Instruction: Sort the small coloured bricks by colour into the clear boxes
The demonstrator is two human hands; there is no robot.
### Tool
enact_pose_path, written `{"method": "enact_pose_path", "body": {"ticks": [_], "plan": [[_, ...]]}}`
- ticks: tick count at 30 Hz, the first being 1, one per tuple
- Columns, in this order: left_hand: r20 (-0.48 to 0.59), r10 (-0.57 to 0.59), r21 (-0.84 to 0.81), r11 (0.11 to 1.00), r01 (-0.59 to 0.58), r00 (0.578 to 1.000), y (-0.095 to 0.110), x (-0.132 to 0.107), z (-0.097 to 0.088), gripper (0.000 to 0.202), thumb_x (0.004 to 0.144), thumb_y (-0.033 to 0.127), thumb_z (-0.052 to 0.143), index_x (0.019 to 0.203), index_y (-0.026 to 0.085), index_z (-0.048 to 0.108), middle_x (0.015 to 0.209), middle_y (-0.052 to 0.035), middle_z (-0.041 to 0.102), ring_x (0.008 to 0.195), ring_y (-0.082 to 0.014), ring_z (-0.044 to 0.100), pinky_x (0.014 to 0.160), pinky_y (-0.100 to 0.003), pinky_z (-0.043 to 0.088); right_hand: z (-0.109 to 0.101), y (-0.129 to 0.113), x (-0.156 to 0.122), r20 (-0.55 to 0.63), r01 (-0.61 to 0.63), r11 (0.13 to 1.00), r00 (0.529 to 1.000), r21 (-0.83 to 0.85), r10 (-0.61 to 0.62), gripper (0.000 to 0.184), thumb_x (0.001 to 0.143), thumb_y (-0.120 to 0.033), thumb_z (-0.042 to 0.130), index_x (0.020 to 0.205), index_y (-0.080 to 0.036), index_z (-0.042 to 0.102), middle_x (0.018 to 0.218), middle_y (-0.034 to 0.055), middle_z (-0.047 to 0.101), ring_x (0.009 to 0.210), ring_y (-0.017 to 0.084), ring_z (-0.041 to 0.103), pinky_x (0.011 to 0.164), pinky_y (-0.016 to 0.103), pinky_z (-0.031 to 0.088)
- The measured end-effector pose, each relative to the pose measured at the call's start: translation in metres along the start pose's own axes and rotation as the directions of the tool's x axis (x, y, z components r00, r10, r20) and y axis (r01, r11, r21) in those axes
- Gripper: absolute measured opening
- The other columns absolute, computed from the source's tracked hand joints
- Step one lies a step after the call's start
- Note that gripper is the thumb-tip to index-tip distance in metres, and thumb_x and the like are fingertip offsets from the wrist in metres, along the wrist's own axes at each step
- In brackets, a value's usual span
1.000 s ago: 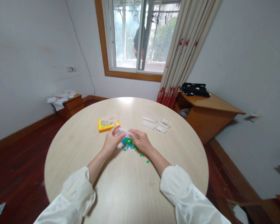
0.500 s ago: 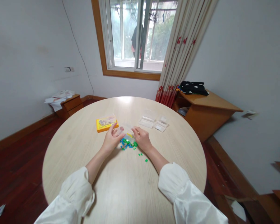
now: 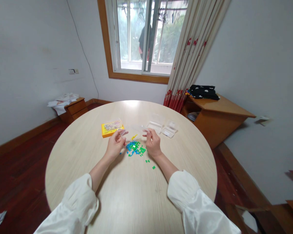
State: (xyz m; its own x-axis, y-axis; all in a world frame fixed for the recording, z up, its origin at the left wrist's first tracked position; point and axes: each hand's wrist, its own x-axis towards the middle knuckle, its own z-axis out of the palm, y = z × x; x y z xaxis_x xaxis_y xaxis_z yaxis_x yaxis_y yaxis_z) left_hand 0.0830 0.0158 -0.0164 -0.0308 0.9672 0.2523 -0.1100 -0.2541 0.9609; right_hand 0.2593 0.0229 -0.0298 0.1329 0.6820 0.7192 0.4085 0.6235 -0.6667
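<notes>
On the round pale wooden table (image 3: 127, 201) lies a small heap of green and blue building bricks (image 3: 135, 148). Above it I hold a clear plastic bag (image 3: 134, 129) stretched between both hands. My left hand (image 3: 116, 144) pinches its left end and my right hand (image 3: 152, 143) pinches its right end. A small yellow piece (image 3: 134, 136) shows just under the bag. A few green bricks (image 3: 150, 163) lie loose to the right of the heap.
A yellow box (image 3: 111, 127) lies left of my hands. Two clear plastic cases (image 3: 161, 128) sit at the back right. A wooden desk (image 3: 217, 112) with dark folded cloth stands right of the table, a low cabinet (image 3: 74, 107) at the left wall.
My hands have drawn apart and lifted, pulling the clear bag open over the heap. The bricks below now show more fully.
</notes>
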Motion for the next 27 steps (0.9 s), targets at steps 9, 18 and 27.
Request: {"method": "enact_pose_path", "body": {"ticks": [9,18,27], "plan": [[0.058,0.077,0.071,0.994,-0.081,0.995,0.007,-0.003,0.001,0.021,0.065,0.022,0.059,0.086,0.019,0.056,0.084,-0.0011,0.064,0.060,-0.0108,0.058,0.065,-0.027,0.050,-0.002,0.005,0.002,-0.064,-0.013,1.000,0.998,0.002,0.013,0.032,0.094,-0.038,0.027,0.095,-0.020,0.053,0.089,0.0070,0.055,0.080,0.017,0.055,0.068,0.032,0.056],[0.092,0.058,0.049,0.997,-0.063,0.994,0.011,-0.005,0.002,0.016,0.062,0.019,0.060,0.077,0.017,0.061,0.102,-0.0098,0.066,0.079,-0.0165,0.062,0.069,-0.029,0.050,-0.006,0.003,0.003,-0.030,0.037,0.997,0.999,-0.063,-0.039,0.035,0.095,-0.034,0.026,0.107,-0.021,0.056,0.103,0.0096,0.059,0.098,0.020,0.054,0.082,0.037,0.050],[-0.054,-0.073,-0.128,0.990,0.065,0.996,0.006,-0.001,0.002,0.027,0.064,0.026,0.070,0.083,0.017,0.053,0.091,-0.0038,0.068,0.064,-0.0119,0.065,0.073,-0.034,0.054,-0.009,-0.002,0.011,-0.166,0.080,0.957,0.978,-0.278,-0.129,0.034,0.089,-0.036,0.045,0.119,-0.023,0.054,0.112,0.0105,0.053,0.109,0.023,0.047,0.093,0.042,0.041]]}}
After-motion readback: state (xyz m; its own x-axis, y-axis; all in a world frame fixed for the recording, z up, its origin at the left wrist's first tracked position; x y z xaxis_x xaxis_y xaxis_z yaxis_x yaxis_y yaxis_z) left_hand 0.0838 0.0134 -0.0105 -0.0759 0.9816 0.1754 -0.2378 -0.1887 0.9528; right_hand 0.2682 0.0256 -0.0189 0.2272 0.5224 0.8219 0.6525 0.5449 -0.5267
